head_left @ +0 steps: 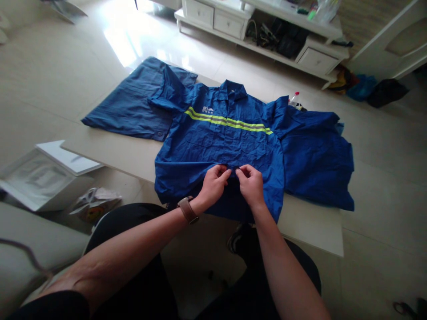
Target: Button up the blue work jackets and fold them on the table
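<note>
A blue work shirt (220, 138) with yellow-green reflective stripes across the chest lies spread face up on a low cream table (310, 222). My left hand (213, 186) pinches the shirt's front near the middle of its lower part, and a brown-strapped watch (187, 210) sits on that wrist. My right hand (250, 184) pinches the same front close beside it, the fingertips of both hands nearly meeting. A darker blue garment (130, 106) lies under the shirt's far left side, and more blue cloth (316, 162) spreads out to the right.
A small bottle (294, 100) stands behind the shirt. A white drawer cabinet (260, 31) stands at the back, with bags (362, 88) on the tiled floor beside it. A white box (40, 180) and a printed bag (95, 204) are on the floor at left, near a sofa (30, 249).
</note>
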The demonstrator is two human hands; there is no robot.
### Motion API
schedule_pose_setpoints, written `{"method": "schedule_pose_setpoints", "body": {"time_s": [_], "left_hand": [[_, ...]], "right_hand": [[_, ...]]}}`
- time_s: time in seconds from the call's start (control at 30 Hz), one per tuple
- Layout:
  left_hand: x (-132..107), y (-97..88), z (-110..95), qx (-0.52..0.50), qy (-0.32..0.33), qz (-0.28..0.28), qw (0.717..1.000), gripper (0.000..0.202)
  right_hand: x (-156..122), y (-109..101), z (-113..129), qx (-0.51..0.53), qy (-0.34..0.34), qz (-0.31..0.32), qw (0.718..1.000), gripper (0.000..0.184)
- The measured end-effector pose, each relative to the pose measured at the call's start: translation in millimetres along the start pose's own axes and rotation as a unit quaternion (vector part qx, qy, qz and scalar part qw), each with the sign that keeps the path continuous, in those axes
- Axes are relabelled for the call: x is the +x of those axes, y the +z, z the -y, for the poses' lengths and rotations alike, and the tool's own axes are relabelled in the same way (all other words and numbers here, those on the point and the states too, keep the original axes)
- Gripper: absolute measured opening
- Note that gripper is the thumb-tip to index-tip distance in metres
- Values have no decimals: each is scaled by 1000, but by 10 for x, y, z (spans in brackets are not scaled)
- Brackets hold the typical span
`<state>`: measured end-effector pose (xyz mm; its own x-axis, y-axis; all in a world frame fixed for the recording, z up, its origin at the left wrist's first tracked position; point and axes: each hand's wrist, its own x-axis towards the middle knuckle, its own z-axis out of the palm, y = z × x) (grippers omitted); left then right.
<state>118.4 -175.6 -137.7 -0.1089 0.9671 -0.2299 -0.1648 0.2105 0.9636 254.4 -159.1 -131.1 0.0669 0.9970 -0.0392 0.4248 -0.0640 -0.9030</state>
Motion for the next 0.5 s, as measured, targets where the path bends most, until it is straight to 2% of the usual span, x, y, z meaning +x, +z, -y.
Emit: {"method": "schedule_pose_setpoints", "body": {"time_s": [0.23, 0.37, 0.5], "left_hand": [[9, 12, 72, -16, -23, 25, 999, 18], [44, -13, 131, 16, -63, 3, 998, 14], [89, -45, 174, 44, -103, -33, 993, 14]], "right_hand": [[28, 15, -20, 24, 16, -2, 1000, 26], [33, 25, -19, 84, 32, 29, 995, 27], [35, -47, 1, 129, 43, 23, 990, 25]]}}
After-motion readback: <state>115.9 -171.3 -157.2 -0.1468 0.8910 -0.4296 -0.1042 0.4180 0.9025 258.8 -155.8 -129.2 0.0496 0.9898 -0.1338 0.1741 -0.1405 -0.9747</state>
